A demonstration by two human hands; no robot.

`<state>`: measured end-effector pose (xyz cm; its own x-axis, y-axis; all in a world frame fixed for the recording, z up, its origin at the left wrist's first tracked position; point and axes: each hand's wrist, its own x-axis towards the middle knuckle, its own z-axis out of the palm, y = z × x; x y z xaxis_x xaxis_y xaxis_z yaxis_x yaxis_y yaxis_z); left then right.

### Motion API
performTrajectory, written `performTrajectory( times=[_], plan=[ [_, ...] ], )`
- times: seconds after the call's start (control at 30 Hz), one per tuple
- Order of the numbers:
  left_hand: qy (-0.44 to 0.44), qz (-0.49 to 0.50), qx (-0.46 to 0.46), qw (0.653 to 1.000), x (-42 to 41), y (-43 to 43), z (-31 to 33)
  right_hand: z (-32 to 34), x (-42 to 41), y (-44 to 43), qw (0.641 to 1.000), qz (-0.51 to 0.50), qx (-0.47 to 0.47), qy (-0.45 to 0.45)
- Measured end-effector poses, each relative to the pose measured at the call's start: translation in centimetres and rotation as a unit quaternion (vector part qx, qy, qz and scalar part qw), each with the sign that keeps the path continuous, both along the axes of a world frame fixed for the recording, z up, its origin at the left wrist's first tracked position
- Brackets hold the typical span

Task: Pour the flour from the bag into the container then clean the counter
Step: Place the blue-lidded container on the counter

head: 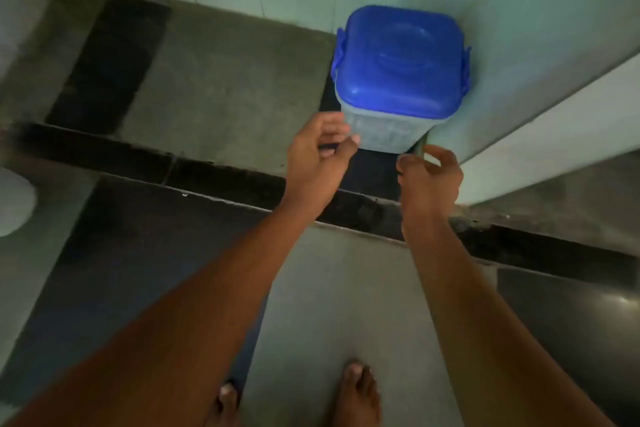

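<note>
A translucent grey container (pixel 381 130) with a blue clip-on lid (pixel 401 59) stands in a corner against pale green walls, lid closed. My left hand (pixel 320 154) reaches to its lower left side, fingers spread and loosely bent, fingertips at the container's wall. My right hand (pixel 429 173) is just below the container's lower right corner with its fingers loosely curled, holding nothing that I can see. No flour bag is in view.
The container sits on a dark slab behind a black ledge (pixel 207 173). A pale wall panel (pixel 554 107) rises close on the right. A white rounded object (pixel 14 204) shows at the left edge. My bare feet (pixel 358 392) stand on the grey floor below.
</note>
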<state>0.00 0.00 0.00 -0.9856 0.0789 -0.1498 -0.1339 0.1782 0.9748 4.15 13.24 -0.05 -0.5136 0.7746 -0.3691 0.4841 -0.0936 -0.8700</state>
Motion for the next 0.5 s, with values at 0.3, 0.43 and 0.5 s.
performTrajectory(
  times=[0.3, 0.43, 0.5],
  plan=[
    [-0.132, 0.110, 0.048, 0.984, -11.9, 8.7, -11.3, -9.8, -10.4, 7.7, 0.955, -0.145, -0.244, 0.091],
    [-0.164, 0.149, 0.107, 0.969, -13.9, 10.9, -12.6, -11.3, -13.4, 9.3, 0.955, -0.139, -0.223, 0.138],
    [-0.156, 0.164, 0.150, 0.963, -14.3, 11.5, -12.7, -12.3, -14.2, 10.1, 0.960, -0.147, -0.198, 0.135]
  ],
)
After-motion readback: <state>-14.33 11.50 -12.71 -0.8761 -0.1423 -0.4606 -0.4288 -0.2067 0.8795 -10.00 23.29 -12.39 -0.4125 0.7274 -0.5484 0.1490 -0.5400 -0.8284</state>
